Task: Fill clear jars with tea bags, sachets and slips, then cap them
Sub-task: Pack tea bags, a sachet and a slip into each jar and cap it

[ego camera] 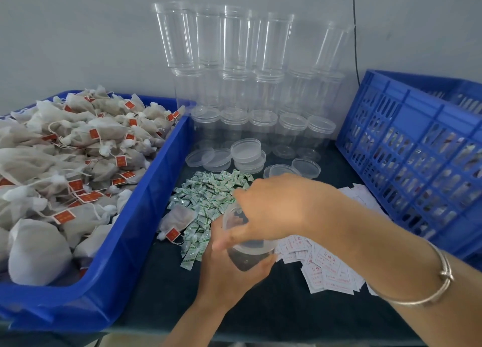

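Note:
My left hand (229, 271) grips a clear jar (247, 252) from below, tilted over the dark table. My right hand (273, 208) reaches across over the jar's mouth, fingers bent toward the pile of green-and-white sachets (206, 203); whether it pinches one I cannot tell. White slips with red print (323, 266) lie right of the jar. One loose tea bag with a red tag (177, 220) lies beside the sachets. A blue tray (146, 216) on the left is heaped with tea bags (65, 164).
Stacked empty clear jars (234, 67) stand against the back wall, with loose clear lids (245, 152) in front of them. A blue slatted crate (417, 151) stands at the right. A silver bangle (427, 284) circles my right wrist.

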A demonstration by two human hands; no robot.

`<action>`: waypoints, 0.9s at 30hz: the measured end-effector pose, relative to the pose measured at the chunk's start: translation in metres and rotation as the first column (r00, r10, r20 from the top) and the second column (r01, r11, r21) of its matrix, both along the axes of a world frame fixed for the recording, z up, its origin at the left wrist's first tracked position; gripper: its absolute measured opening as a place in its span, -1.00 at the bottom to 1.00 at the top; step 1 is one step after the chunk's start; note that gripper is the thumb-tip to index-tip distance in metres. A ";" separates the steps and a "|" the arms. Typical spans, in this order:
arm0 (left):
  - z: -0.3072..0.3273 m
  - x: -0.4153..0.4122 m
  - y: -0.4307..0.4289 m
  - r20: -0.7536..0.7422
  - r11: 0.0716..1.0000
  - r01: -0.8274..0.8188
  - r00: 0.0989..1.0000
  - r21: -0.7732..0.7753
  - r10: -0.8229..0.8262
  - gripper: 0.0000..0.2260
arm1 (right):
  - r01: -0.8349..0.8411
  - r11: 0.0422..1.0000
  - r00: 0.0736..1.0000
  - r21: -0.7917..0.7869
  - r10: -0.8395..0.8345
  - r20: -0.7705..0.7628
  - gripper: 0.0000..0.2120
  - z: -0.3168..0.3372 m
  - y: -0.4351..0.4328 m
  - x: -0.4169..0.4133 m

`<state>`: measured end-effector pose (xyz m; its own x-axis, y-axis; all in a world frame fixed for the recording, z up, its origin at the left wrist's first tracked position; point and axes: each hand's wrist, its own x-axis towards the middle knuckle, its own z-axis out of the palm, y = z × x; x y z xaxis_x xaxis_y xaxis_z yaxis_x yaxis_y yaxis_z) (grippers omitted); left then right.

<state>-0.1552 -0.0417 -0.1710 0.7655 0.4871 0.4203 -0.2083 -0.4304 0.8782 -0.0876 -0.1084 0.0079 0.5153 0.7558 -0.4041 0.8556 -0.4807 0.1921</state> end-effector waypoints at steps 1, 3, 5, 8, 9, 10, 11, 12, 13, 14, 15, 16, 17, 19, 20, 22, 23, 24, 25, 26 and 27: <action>0.000 0.000 0.000 -0.022 1.000 -0.009 1.000 -0.009 0.008 -0.33 | -0.041 0.999 0.999 -0.025 0.041 0.004 -0.36 0.000 0.001 0.001; -0.004 -0.001 0.000 -0.050 0.999 -0.026 0.998 -0.029 0.025 -0.25 | -0.129 0.988 0.989 -0.083 0.122 -0.084 -0.44 0.006 -0.001 0.002; -0.006 -0.001 0.001 -0.057 0.998 -0.039 0.998 -0.048 0.036 -0.24 | -0.189 0.974 0.966 -0.124 0.162 -0.201 -0.25 0.012 -0.003 0.004; -0.004 -0.001 0.001 -0.065 0.998 -0.010 0.998 -0.054 0.007 -0.30 | -0.095 0.991 0.966 -0.089 0.070 -0.247 -0.13 0.007 -0.004 0.002; -0.004 -0.001 0.000 -0.048 0.999 -0.012 0.999 -0.032 0.011 -0.38 | -0.027 0.998 0.979 -0.050 0.016 -0.204 -0.14 0.006 -0.004 0.001; -0.004 0.000 0.000 -0.023 1.000 -0.025 0.999 0.001 0.025 -0.44 | 0.046 0.999 0.988 -0.009 -0.046 -0.150 -0.15 0.005 -0.002 -0.001; -0.004 -0.001 0.000 -0.014 0.999 -0.038 0.999 -0.002 0.038 -0.45 | 0.114 0.993 0.989 0.018 -0.111 -0.097 -0.17 0.003 0.000 -0.002; -0.002 -0.001 -0.001 -0.025 0.998 -0.031 0.999 -0.048 0.030 -0.40 | 0.144 0.989 0.988 0.029 -0.143 -0.055 -0.17 0.002 0.001 -0.003; -0.001 -0.001 -0.001 -0.046 0.997 -0.030 0.999 -0.073 0.026 -0.32 | 0.131 0.991 0.991 0.023 -0.131 -0.025 -0.17 0.000 0.002 -0.005; -0.002 -0.001 -0.001 -0.055 0.996 -0.028 0.998 -0.079 0.024 -0.26 | 0.090 0.996 0.996 0.001 -0.090 -0.002 -0.22 -0.001 0.002 -0.005; -0.004 -0.001 0.000 -0.066 0.998 -0.026 0.998 -0.061 0.022 -0.25 | 0.043 0.999 0.999 -0.025 -0.043 0.002 -0.32 -0.001 0.002 -0.005; -0.005 -0.001 0.001 -0.073 0.998 -0.027 0.997 -0.054 0.023 -0.25 | 0.009 0.999 1.000 -0.052 -0.011 -0.029 -0.44 0.002 0.001 -0.005; -0.004 -0.001 0.001 -0.077 0.998 -0.029 0.997 -0.051 0.025 -0.25 | -0.019 0.997 0.997 -0.073 0.013 -0.081 -0.51 0.007 -0.001 -0.005; -0.005 -0.001 0.001 -0.095 0.997 -0.041 0.995 -0.063 0.035 -0.15 | -0.087 0.992 0.980 -0.093 0.068 -0.185 -0.39 0.012 -0.005 -0.001; -0.006 -0.001 0.000 -0.113 0.997 -0.044 0.993 -0.070 0.035 -0.11 | -0.108 0.991 0.971 -0.077 0.089 -0.220 -0.28 0.013 -0.006 0.000; -0.007 -0.001 0.001 -0.130 0.998 -0.016 0.992 -0.059 0.008 -0.13 | -0.084 0.996 0.967 -0.022 0.076 -0.243 -0.08 0.013 -0.008 -0.001; -0.006 -0.001 0.002 -0.124 0.999 0.006 0.992 -0.054 -0.013 -0.14 | -0.064 0.998 0.973 -0.004 0.062 -0.222 -0.05 0.011 -0.007 -0.002; -0.006 -0.001 0.002 -0.116 0.998 0.026 0.993 -0.058 -0.032 -0.15 | -0.056 0.998 0.982 -0.003 0.054 -0.182 -0.07 0.008 -0.005 -0.002; -0.006 -0.001 0.002 -0.111 0.997 0.036 0.993 -0.068 -0.043 -0.17 | -0.052 0.998 0.988 -0.019 0.049 -0.148 -0.09 0.005 -0.004 -0.003; -0.006 -0.001 0.002 -0.109 0.996 0.035 0.993 -0.079 -0.043 -0.19 | -0.050 0.998 0.990 -0.033 0.045 -0.132 -0.13 0.003 -0.002 -0.003; -0.005 -0.002 0.002 -0.108 0.996 0.026 0.994 -0.088 -0.035 -0.22 | -0.054 0.998 0.991 -0.035 0.049 -0.124 -0.18 0.001 -0.002 -0.003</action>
<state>-0.1573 -0.0402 -0.1764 0.8195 0.4936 0.2912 -0.1213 -0.3472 0.9299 -0.0904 -0.1102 0.0087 0.4209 0.7627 -0.4910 0.8972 -0.4299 0.1013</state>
